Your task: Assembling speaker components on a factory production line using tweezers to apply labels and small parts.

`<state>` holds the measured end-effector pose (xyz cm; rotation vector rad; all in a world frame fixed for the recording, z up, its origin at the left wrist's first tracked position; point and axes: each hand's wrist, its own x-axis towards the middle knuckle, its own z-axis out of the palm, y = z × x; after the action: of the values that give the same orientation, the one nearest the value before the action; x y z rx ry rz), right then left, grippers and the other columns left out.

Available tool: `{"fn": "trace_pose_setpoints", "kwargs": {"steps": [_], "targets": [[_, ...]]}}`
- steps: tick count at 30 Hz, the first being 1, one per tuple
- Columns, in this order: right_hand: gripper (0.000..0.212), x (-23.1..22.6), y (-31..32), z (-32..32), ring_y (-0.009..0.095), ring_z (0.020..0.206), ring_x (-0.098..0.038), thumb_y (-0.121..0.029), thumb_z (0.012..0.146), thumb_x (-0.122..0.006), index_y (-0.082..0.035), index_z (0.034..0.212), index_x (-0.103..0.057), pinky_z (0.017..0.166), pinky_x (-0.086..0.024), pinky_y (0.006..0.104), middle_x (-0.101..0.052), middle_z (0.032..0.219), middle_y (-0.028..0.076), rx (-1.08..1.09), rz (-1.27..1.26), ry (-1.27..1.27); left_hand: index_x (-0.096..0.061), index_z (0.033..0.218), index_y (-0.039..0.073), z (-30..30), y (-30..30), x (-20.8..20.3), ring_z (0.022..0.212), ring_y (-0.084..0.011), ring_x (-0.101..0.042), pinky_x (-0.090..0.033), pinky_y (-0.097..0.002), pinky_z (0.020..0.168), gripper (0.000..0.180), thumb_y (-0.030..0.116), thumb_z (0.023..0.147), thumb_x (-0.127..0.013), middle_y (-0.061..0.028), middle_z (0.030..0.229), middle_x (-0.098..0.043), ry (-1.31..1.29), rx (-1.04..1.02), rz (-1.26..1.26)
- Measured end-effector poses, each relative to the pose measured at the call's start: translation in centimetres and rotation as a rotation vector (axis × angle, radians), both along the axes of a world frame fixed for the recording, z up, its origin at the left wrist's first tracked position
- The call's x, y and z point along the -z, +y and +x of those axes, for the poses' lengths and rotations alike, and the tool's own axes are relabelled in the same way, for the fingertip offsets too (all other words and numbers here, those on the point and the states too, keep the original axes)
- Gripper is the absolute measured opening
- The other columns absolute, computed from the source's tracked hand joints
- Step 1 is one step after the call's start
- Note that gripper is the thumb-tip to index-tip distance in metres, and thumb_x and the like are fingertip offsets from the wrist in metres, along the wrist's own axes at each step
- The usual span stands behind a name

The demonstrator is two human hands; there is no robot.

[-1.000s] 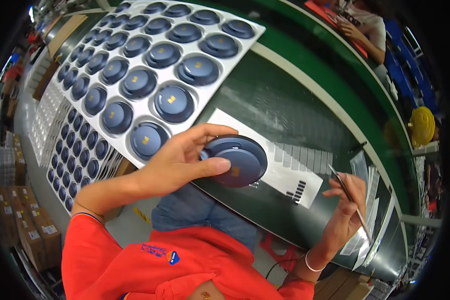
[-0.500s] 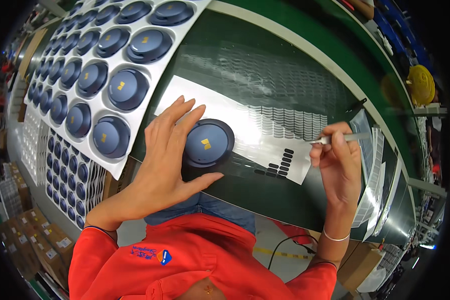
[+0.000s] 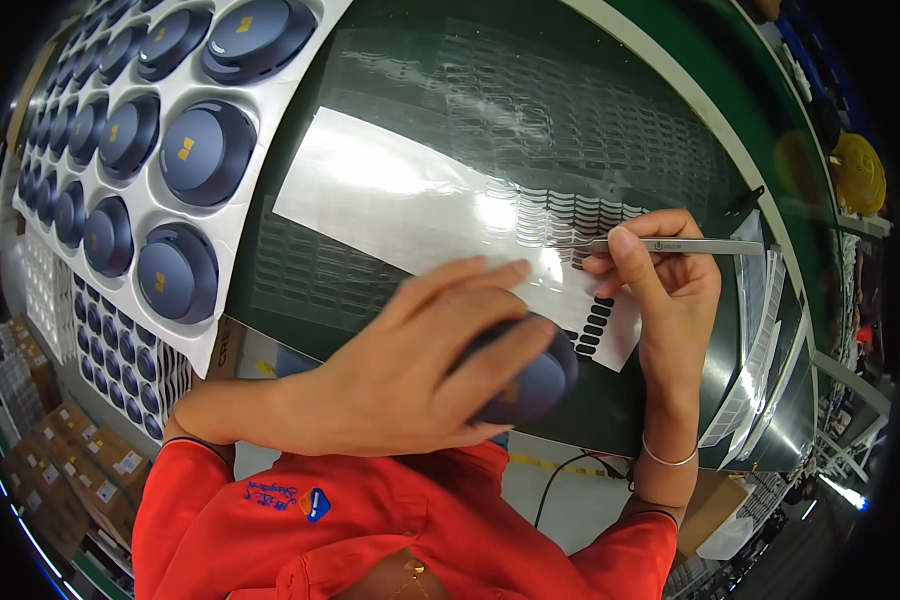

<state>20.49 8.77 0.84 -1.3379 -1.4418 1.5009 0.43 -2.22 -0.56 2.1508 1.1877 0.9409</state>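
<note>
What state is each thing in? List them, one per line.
left hand: gripping the round blue part.
right hand: pinching tweezers, tips on the sticker sheet.
sticker sheet: flat, mostly stripped, a few black stickers left.
white tray: pockets filled with blue parts.

L hand (image 3: 420, 375) lies palm-down w/ fingers spread and curled, forearm in from lower left; R hand (image 3: 660, 285) is raised, thumb and forefinger pinched tight, wrist bent, forearm running straight down.
</note>
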Motion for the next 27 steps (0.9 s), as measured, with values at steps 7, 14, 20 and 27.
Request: {"fn": "trace_pose_setpoints", "kwargs": {"steps": [7,14,20,27], "targets": [[0.015,0.6,0.3,0.5,0.012,0.075,-0.067,-0.003,0.089,-0.067,0.002,0.099,-0.057,0.058,-0.053,0.0186,-0.066,0.088,0.009,-0.017,-0.013,0.007,-0.047,0.122,-0.004,1.4,1.4,1.4,0.120,-0.0379,-0.048,-0.039,-0.0485,0.104,0.082,0.026,0.054,-0.083,-0.0221,0.113,-0.050,-0.030,0.062,0.004],[0.014,0.7,0.2,0.5,0.012,0.074,-0.067,-0.002,0.088,-0.067,0.001,0.098,-0.057,0.057,-0.052,0.0191,-0.066,0.087,0.009,0.004,-0.018,-0.014,-0.045,0.123,-0.005,1.7,1.4,1.9,0.120,-0.0384,-0.047,-0.040,-0.0489,0.104,0.085,0.027,0.054,-0.084,-0.0234,0.116,-0.048,-0.024,0.057,-0.016],[0.013,0.7,0.1,0.3,0.011,0.072,-0.066,-0.005,0.089,-0.066,0.001,0.097,-0.058,0.057,-0.051,0.0193,-0.067,0.082,0.009,-0.011,-0.019,-0.024,-0.044,0.122,-0.007,1.8,1.3,1.8,0.122,-0.0383,-0.046,-0.040,-0.0491,0.105,0.087,0.029,0.054,-0.084,-0.0241,0.118,-0.048,0.015,0.041,0.004],[0.013,0.9,-0.2,0.3,0.011,0.071,-0.066,-0.005,0.089,-0.066,0.001,0.096,-0.058,0.057,-0.051,0.0195,-0.067,0.081,0.009,-0.025,0.040,-0.020,-0.043,0.124,-0.008,1.2,1.4,1.5,0.124,-0.0379,-0.044,-0.038,-0.0477,0.107,0.086,0.029,0.058,-0.084,-0.0228,0.122,-0.047,0.010,0.072,-0.017]]}}
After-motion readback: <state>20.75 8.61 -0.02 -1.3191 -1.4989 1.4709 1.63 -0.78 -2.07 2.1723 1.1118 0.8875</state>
